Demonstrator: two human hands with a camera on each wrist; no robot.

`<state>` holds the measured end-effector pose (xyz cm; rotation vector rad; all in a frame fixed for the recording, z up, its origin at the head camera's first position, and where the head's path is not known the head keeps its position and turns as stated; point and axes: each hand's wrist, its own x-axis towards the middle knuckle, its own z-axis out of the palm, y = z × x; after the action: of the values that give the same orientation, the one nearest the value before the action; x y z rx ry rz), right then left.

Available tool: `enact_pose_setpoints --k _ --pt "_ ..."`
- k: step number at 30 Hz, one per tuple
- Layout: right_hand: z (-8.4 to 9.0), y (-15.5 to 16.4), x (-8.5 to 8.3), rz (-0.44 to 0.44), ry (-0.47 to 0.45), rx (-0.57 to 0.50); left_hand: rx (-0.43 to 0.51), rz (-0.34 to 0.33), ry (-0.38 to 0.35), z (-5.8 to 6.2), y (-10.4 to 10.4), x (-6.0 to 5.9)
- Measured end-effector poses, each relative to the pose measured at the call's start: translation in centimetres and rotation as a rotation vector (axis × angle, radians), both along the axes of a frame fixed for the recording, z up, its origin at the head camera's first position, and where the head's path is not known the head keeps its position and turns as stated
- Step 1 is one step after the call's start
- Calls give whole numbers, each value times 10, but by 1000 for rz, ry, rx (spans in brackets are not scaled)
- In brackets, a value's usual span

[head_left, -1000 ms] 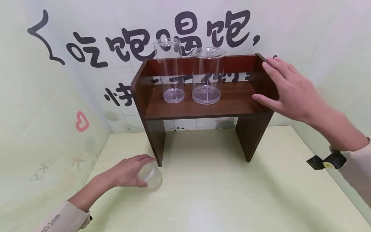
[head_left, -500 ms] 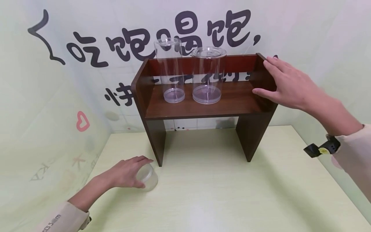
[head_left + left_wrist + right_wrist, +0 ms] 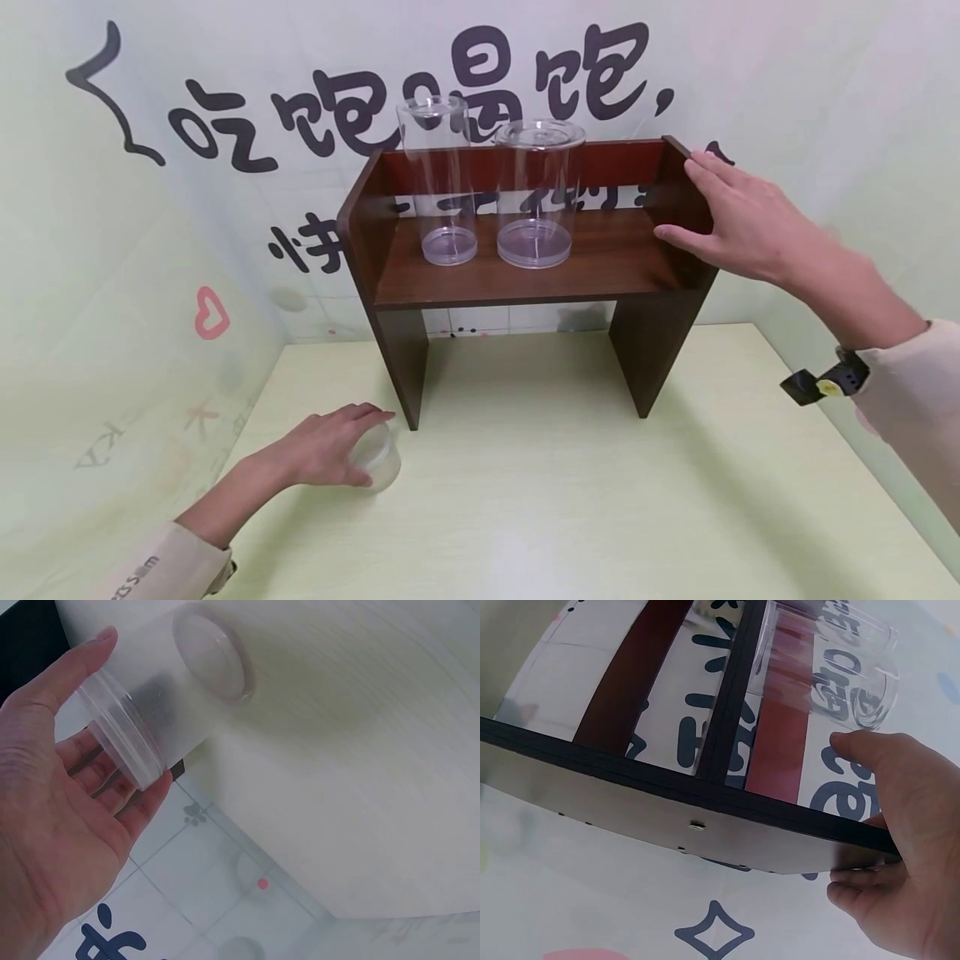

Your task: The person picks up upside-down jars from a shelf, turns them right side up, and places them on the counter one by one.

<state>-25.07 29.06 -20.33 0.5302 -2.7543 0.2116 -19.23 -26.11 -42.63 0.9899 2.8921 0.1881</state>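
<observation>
My left hand (image 3: 322, 450) grips a clear plastic jar (image 3: 382, 462) low over the table, just left of the shelf's left leg. In the left wrist view, the thumb and fingers curl round the ribbed end (image 3: 124, 731) of the jar, while its round far end (image 3: 214, 656) points toward the tabletop. My right hand (image 3: 765, 221) holds the upper right side panel (image 3: 678, 196) of a dark brown wooden shelf. Its thumb reaches inside the panel and its fingers lie along the outer side. A tall narrow clear jar (image 3: 438, 179) and a wider one (image 3: 536, 183) stand upright on the board.
The shelf's board (image 3: 615, 262) extends to the right beyond the two jars, and its legs stand on the pale table (image 3: 525, 483). Behind it hangs a white backdrop (image 3: 315, 42) with large dark characters. Similar printed sheets border both sides.
My left hand has shifted slightly left with the jar, which stands more upright now. My right hand has moved in a little to the left, close onto the shelf's side panel.
</observation>
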Motion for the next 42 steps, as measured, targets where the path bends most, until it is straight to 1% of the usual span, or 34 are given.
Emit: enact_pose_setpoints --k 3,7,10,12,17,22,27,32,36,39,42 --pt "-1 0 0 -3 9 -3 0 -7 15 0 0 2" --pt "-3 0 0 -4 16 -5 14 -32 78 1 3 5" --pt "-4 1 0 -2 23 -10 56 -52 114 5 10 9" --pt "-5 1 0 -1 30 -14 102 -63 114 9 17 12" --pt "-6 3 0 -4 40 -23 220 -104 112 23 37 20" --pt "-7 2 0 -10 35 -30 354 -154 110 36 56 24" --pt "-7 1 -1 3 53 -42 493 -202 126 50 75 25" --pt "-7 0 -1 15 72 -54 604 -243 171 67 90 22" --pt "-7 -2 -1 14 74 -60 691 -248 192 84 98 18" --pt "-8 -3 -2 12 76 -64 752 -222 204 97 104 14" --pt "-8 -3 -2 7 71 -66 819 -204 242 109 110 10"
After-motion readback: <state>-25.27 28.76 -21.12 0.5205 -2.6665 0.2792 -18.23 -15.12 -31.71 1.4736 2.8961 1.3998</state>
